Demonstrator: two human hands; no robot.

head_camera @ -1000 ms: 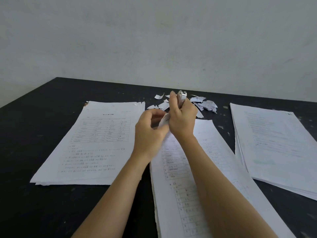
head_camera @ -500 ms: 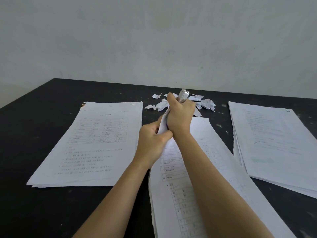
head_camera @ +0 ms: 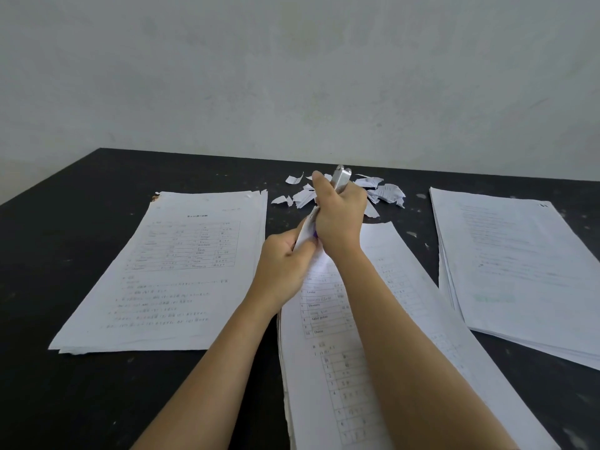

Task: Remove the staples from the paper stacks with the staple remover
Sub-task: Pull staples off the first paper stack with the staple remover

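A stack of printed paper [head_camera: 341, 368] lies in the middle of the black table [head_camera: 65, 222], running toward me. My right hand [head_camera: 341, 219] grips a silver staple remover [head_camera: 341, 177], whose end sticks up above my fist, at the stack's raised top left corner. My left hand [head_camera: 285, 267] pinches that lifted corner just below and left of the right hand. The tool's jaws and any staple are hidden behind my fingers.
Another paper stack [head_camera: 181, 274] lies to the left and a third stack [head_camera: 519, 267] to the right. Several torn paper scraps [head_camera: 383, 190] are scattered behind my hands. A pale wall [head_camera: 292, 76] stands at the table's far edge.
My left hand has dropped lower and back along the corner of the middle stack. My right hand with the staple remover has stayed about where it was.
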